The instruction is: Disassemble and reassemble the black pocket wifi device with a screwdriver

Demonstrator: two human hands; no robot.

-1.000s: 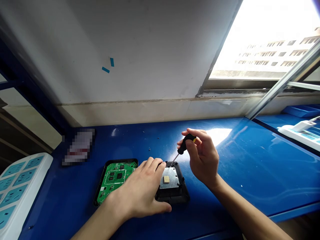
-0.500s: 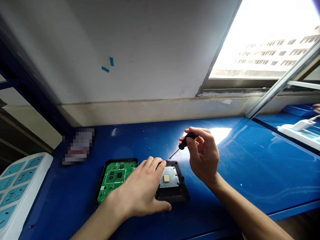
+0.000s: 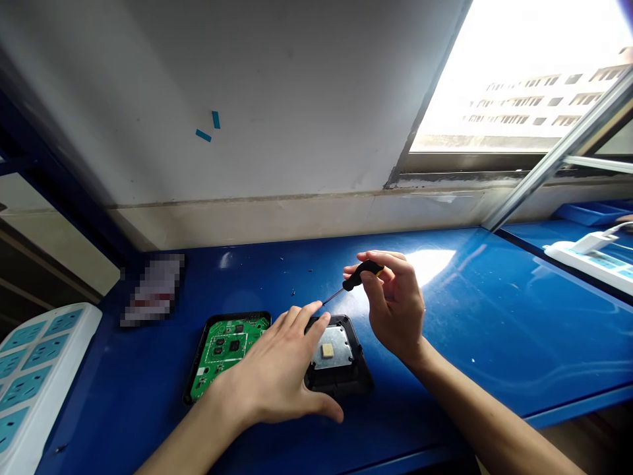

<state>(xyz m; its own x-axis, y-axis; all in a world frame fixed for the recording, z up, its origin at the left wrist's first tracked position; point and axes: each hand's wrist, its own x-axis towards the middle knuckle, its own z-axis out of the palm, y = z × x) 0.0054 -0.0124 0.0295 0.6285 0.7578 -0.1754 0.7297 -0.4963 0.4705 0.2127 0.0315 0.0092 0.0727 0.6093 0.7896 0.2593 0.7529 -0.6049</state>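
Note:
My right hand (image 3: 395, 307) grips a black and yellow screwdriver (image 3: 363, 273), its thin shaft slanting down to the left. The tip ends right by the index fingertip of my left hand (image 3: 271, 369); I cannot tell if they touch. My left hand is open, thumb and fingers spread, reaching across the left edge of a black plastic cover (image 3: 363, 376). Inside that cover lies a silver metal plate (image 3: 341, 353) bearing a small cream-coloured pad (image 3: 327, 351). Left of it, partly behind my hand, a green circuit board (image 3: 225, 330) sits in a black housing.
Several tiny screws (image 3: 293, 292) lie on the blue tabletop (image 3: 459, 316). A white power strip (image 3: 74, 356) stands at left, below a blurred-out flat object (image 3: 155, 287). Past a metal frame at right are another power strip (image 3: 588, 257) and a blue tray (image 3: 591, 212).
The screwdriver has moved left with my right hand, its tip now at my left index fingertip. My left index finger has lifted away from the cover's edge toward it.

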